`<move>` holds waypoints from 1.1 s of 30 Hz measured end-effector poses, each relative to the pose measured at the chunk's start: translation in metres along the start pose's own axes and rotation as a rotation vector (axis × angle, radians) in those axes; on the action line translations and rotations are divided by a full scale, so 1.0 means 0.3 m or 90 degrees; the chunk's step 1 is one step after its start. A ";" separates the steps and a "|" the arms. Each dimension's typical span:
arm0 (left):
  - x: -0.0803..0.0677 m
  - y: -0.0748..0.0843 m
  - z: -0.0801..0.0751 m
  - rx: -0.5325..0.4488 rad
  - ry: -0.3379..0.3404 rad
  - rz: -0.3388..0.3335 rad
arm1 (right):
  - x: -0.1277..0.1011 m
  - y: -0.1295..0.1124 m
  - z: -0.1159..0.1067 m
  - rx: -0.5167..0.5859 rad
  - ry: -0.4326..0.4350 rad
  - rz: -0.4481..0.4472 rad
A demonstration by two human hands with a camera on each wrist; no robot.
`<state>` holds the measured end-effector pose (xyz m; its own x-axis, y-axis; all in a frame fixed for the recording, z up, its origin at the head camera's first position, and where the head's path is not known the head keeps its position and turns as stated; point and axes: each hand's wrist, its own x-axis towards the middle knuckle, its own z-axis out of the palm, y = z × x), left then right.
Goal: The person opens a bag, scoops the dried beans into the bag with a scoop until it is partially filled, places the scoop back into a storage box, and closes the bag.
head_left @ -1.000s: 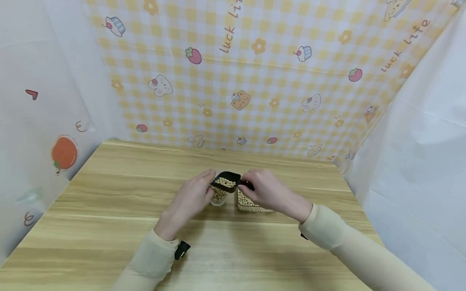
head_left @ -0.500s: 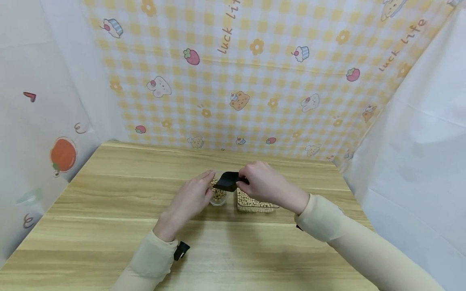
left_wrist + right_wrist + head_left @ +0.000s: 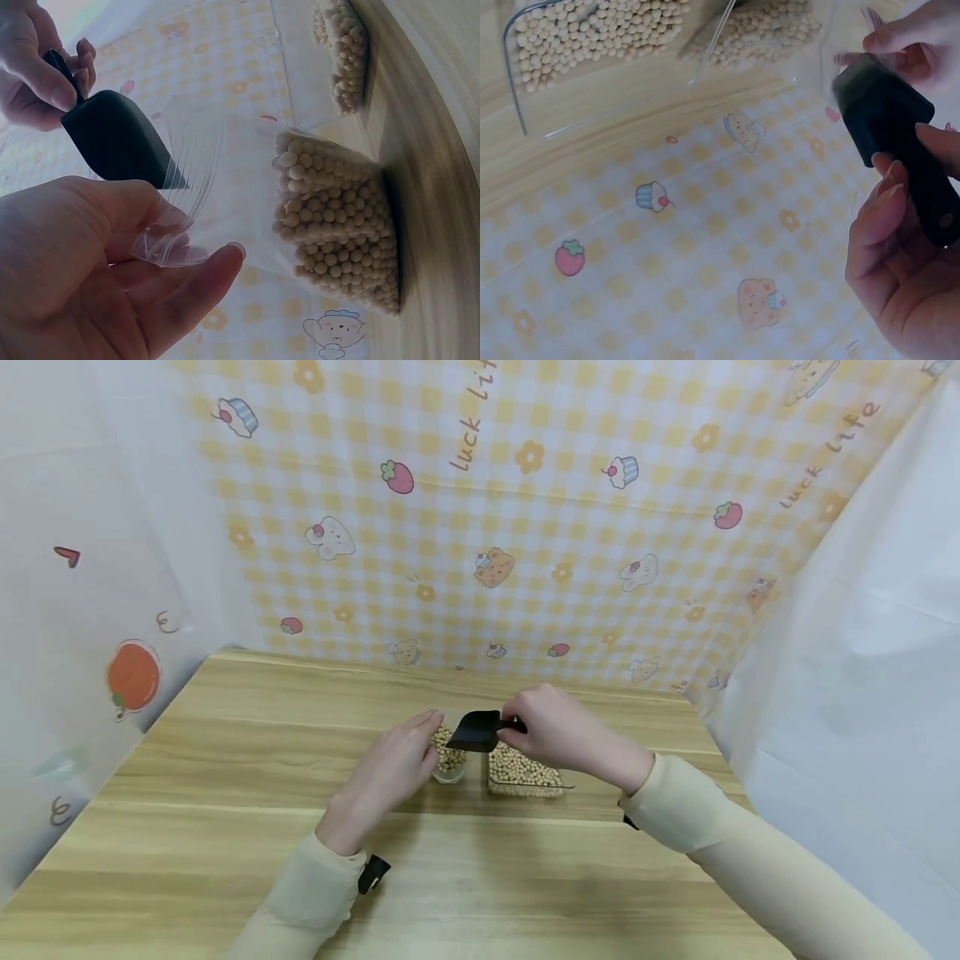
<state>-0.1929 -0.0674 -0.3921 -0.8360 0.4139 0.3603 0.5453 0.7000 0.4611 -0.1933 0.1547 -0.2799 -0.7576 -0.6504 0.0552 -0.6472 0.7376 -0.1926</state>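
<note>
My left hand (image 3: pixel 390 772) pinches the open top edge of a clear plastic bag (image 3: pixel 300 195) that stands on the table and holds a heap of soybeans (image 3: pixel 337 217). My right hand (image 3: pixel 558 735) grips the handle of a black scoop (image 3: pixel 474 732), whose mouth tilts down at the bag's opening. In the left wrist view the black scoop (image 3: pixel 116 139) sits just behind the bag's rim. The right wrist view shows the black scoop (image 3: pixel 896 135) held by thumb and fingers. A clear rectangular container (image 3: pixel 525 774) of soybeans stands just right of the bag, below my right hand.
The wooden table (image 3: pixel 225 793) is boxed in by a yellow checked cartoon backdrop (image 3: pixel 525 527) behind and white sheets at both sides. The clear container (image 3: pixel 592 60) lies close to the bag, almost touching it.
The scoop, level and full of beans a second ago, has tipped mouth-down at the bag and now shows no beans. My right hand rose and shifted slightly right. The left hand stayed put.
</note>
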 end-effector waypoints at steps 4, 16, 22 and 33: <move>0.001 -0.003 -0.002 0.003 -0.006 -0.008 | -0.022 0.030 -0.025 0.058 -0.013 -0.007; 0.008 -0.007 -0.008 -0.001 -0.016 -0.023 | -0.129 0.170 -0.056 0.151 -0.043 0.012; 0.009 -0.005 -0.006 -0.002 -0.013 -0.019 | -0.192 0.264 -0.025 0.149 -0.033 -0.008; 0.006 0.002 -0.006 -0.004 -0.012 -0.017 | -0.255 0.373 0.090 0.121 0.000 -0.010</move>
<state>-0.1940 -0.0673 -0.3899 -0.8511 0.4065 0.3323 0.5233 0.7073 0.4753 -0.2055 0.2823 -0.3322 -0.7480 -0.6610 0.0595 -0.6308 0.6803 -0.3732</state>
